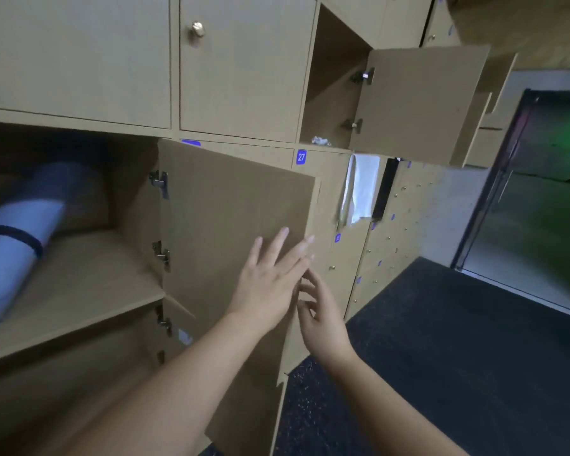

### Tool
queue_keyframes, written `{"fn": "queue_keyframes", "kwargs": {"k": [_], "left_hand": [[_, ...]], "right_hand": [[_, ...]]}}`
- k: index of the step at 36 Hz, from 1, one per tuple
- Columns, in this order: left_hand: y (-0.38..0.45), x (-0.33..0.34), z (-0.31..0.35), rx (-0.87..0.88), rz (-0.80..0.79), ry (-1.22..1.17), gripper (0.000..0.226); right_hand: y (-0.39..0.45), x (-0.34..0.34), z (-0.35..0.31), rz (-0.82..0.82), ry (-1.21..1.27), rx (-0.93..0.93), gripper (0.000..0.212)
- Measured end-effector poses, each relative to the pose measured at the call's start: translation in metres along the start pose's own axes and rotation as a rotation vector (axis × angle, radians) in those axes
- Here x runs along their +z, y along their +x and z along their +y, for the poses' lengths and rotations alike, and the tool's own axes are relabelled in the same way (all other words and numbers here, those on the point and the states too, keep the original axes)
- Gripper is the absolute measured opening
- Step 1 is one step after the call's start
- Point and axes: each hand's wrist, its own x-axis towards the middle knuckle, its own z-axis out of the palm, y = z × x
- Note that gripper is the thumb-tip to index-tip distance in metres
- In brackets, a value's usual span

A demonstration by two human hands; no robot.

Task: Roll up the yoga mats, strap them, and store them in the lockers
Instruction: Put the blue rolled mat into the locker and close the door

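Now my left hand (270, 278) presses flat, fingers straight, against the open locker door (234, 225); my right hand (323, 320) hovers beside its edge, fingers loosely spread, holding nothing. Inside, the rolled, strapped yoga mat (17, 235) lies on the shelf (89, 291).

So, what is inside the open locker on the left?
A rolled yoga mat, light blue-grey, lies on the shelf with a dark strap around it. Its near end runs out of the picture, and the back of the locker is too dark to see.
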Motion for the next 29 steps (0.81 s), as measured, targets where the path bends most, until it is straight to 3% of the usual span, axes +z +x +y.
{"fn": "queue_keyframes", "kwargs": {"k": [5, 9, 13, 17, 22, 26, 29], "left_hand": [[-0.035, -0.001, -0.014, 0.003, 0.278, 0.119, 0.022], [-0.069, -0.013, -0.032, -0.010, 0.400, 0.164, 0.019], [-0.111, -0.031, -0.055, -0.084, 0.453, 0.223, 0.018], [-0.151, -0.045, -0.083, -0.210, 0.455, 0.277, 0.025], [-0.207, -0.054, -0.129, -0.361, 0.423, 0.426, 0.046], [-0.258, -0.054, -0.177, -0.430, 0.253, 0.574, 0.045], [-0.287, -0.055, -0.213, -0.518, 0.111, 0.565, 0.059]], "right_hand": [[-0.007, 0.011, 0.002, -0.060, -0.029, -0.123, 0.034], [-0.014, 0.045, -0.003, -0.111, -0.046, -0.293, 0.029], [-0.022, 0.089, -0.019, -0.258, 0.085, -0.280, 0.026], [-0.029, 0.129, -0.038, -0.450, 0.092, -0.291, 0.032], [-0.030, 0.174, -0.071, -0.564, 0.061, -0.405, 0.052], [-0.027, 0.220, -0.091, -0.664, -0.012, -0.463, 0.050], [-0.022, 0.258, -0.105, -0.738, -0.079, -0.452, 0.060]]}}
